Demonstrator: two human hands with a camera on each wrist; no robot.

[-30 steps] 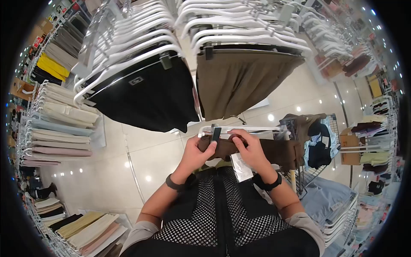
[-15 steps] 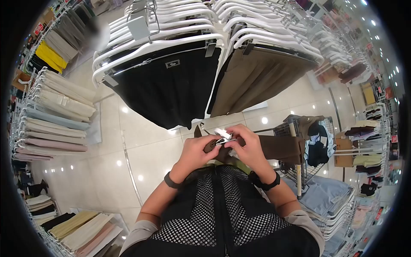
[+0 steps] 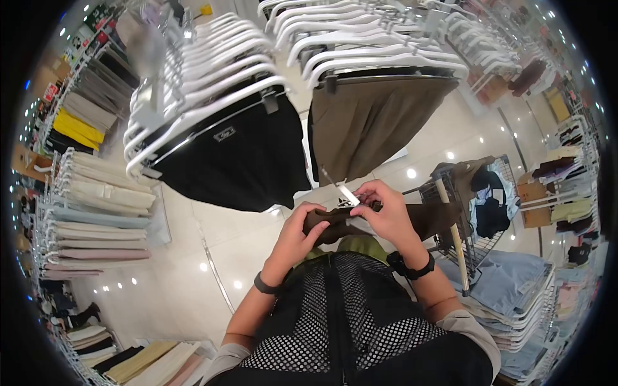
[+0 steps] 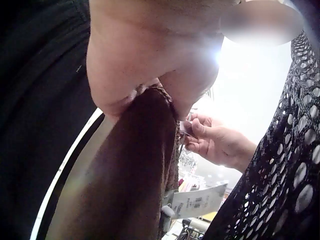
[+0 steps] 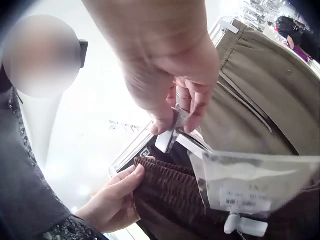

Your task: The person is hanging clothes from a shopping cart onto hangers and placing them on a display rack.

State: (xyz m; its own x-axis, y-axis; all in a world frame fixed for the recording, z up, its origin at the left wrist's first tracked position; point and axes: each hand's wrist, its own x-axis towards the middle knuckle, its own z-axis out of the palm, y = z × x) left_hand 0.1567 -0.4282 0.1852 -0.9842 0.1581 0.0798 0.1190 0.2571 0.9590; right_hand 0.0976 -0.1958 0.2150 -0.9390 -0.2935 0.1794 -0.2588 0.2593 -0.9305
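In the head view, brown trousers (image 3: 436, 220) lie across in front of my body. My left hand (image 3: 297, 233) grips one end of their gathered elastic waistband (image 5: 170, 172), thumb on the near side. To its right, my right hand (image 3: 386, 215) pinches a metal hanger clip (image 5: 169, 136) between thumb and fingers, just above the waistband in the right wrist view. The white hanger (image 3: 347, 193) slants up and left from the right hand. A clear pouch with a barcode label (image 5: 245, 195) hangs at the trousers.
Black trousers (image 3: 235, 154) and olive-brown trousers (image 3: 380, 122) hang on white hangers ahead. A wire cart (image 3: 463, 248) holding clothes stands to the right, beside stacked blue garments (image 3: 499, 283). Racks of pale trousers (image 3: 103, 219) line the left.
The hanger has swung from level to slanting. My left hand has left the clip for the waistband, and my right hand now holds a clip apart from it.
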